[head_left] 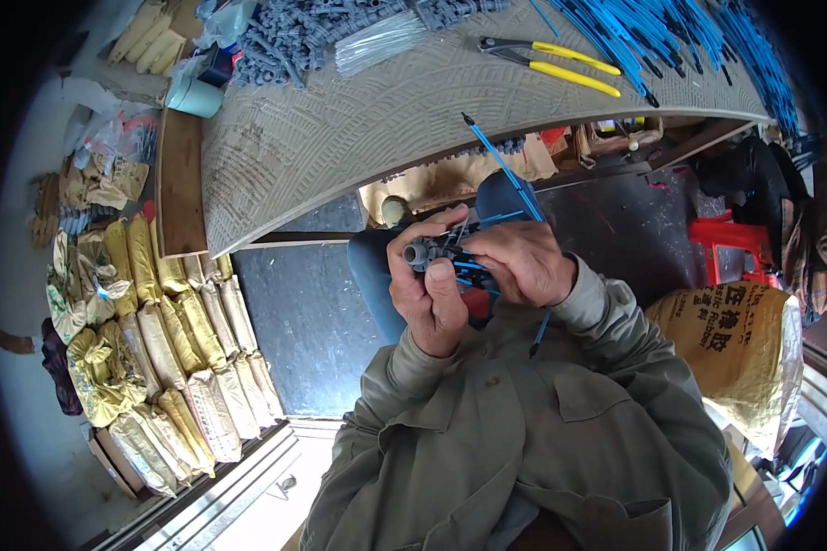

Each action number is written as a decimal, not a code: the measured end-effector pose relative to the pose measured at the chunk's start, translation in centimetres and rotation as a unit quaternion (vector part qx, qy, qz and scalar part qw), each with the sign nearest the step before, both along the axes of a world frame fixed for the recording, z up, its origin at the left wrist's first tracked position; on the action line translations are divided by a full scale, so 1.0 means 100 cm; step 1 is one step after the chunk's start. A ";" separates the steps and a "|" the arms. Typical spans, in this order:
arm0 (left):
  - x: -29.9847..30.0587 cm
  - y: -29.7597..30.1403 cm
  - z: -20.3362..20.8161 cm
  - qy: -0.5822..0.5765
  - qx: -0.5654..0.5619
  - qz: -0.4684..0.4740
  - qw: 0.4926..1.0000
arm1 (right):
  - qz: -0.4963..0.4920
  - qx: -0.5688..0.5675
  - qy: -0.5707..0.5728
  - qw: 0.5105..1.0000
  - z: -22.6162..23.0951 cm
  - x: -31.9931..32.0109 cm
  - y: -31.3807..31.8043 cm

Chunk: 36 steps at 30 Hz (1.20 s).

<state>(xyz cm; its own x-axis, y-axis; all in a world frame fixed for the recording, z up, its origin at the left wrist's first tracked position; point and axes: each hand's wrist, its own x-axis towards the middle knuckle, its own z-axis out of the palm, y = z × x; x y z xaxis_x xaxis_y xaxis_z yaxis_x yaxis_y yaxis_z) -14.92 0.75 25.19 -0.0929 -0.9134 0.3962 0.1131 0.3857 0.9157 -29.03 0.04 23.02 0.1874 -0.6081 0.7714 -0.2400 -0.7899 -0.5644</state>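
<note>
Above my lap, my left hand [427,298] is closed round a bundle of grey plastic fittings; one hollow round end [417,254] points out beside the thumb. My right hand [528,262] is closed against the same bundle, its fingertips meeting the left hand's grip. Slim blue rods with black ends [505,173] stick out beyond and below my right hand; how they join the fittings is hidden by the fingers. On the table ahead lie pliers with yellow handles [560,69], their dark jaws pointing left.
The patterned table [340,147] curves across in front. On it are piled grey fittings [280,41], a bundle of thin clear strips [381,44] and many blue rods [652,37]. Stacked packets [179,340] stand left; a red stool [730,241] and yellow sack [735,340] are right.
</note>
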 end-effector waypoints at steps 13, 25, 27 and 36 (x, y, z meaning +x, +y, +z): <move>0.001 -0.003 -0.006 0.001 0.006 0.033 0.999 | 0.122 -0.022 0.108 0.986 -0.005 -0.018 -0.021; 0.002 -0.006 -0.004 -0.042 -0.015 0.033 0.998 | 0.163 0.129 0.115 0.971 0.000 -0.028 -0.010; 0.001 -0.005 -0.004 -0.027 -0.001 0.028 0.999 | 0.192 0.156 0.062 0.967 -0.004 -0.026 -0.011; -0.004 -0.002 -0.003 -0.001 0.007 0.031 1.000 | 0.223 0.174 -0.057 0.957 -0.010 -0.020 -0.013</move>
